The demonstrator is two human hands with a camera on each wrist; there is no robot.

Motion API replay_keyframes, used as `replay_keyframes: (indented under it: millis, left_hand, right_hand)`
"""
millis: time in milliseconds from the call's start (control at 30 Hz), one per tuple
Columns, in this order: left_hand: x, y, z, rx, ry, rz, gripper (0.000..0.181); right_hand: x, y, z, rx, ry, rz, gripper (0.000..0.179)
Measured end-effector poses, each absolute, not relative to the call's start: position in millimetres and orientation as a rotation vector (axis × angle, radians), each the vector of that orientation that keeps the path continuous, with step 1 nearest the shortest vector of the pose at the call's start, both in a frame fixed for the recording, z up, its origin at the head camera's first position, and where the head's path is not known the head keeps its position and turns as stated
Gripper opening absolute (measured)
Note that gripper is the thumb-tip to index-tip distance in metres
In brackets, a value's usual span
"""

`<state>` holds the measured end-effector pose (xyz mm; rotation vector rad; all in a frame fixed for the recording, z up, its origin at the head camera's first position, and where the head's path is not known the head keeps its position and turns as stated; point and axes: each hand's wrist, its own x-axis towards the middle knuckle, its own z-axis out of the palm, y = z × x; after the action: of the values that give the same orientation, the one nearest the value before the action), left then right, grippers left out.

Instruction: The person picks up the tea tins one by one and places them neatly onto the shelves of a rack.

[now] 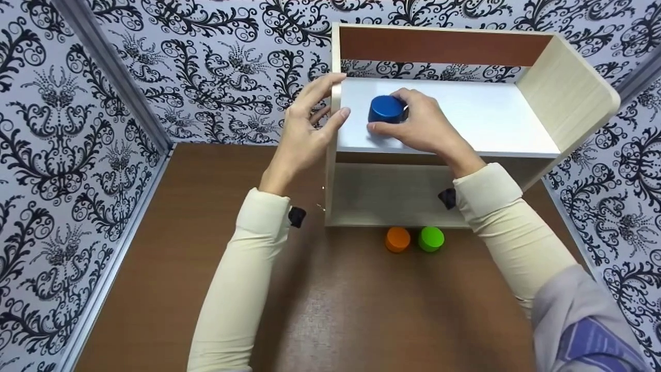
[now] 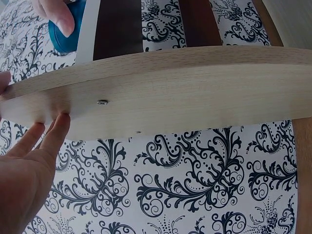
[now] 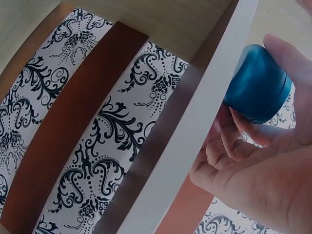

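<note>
The blue canister, gripped by the right hand, obstructed the left part of the white shelf; free room extended rightward to the right side panel. The left side panel blocked lateral entry. The orange cylinder and green cylinder partly obstructed the lower compartment's front.

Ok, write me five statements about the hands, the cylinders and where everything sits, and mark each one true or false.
1. The right hand holds the blue, glossy cylinder. True.
2. The blue cylinder is down at the lower shelf level. False: it is at the flat white upper board.
3. The left hand holds the pale wooden side panel. True.
4. The short orange cylinder and short green cylinder stand on the brown tabletop. True.
5. In the head view, the green cylinder is left of the orange one. False: it is to the right.
</note>
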<state>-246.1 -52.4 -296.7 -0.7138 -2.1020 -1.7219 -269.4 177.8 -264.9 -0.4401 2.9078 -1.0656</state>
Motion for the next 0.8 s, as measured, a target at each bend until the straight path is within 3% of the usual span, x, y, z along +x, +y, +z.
replay_keyframes:
  millis: [800]
  left_hand:
    - [-246.8,-52.9,-296.9,-0.711,-2.107,-1.720,0.050]
  right_hand:
    - [-273.0,175.9,-272.5,-0.452,2.963,-1.008,0.068]
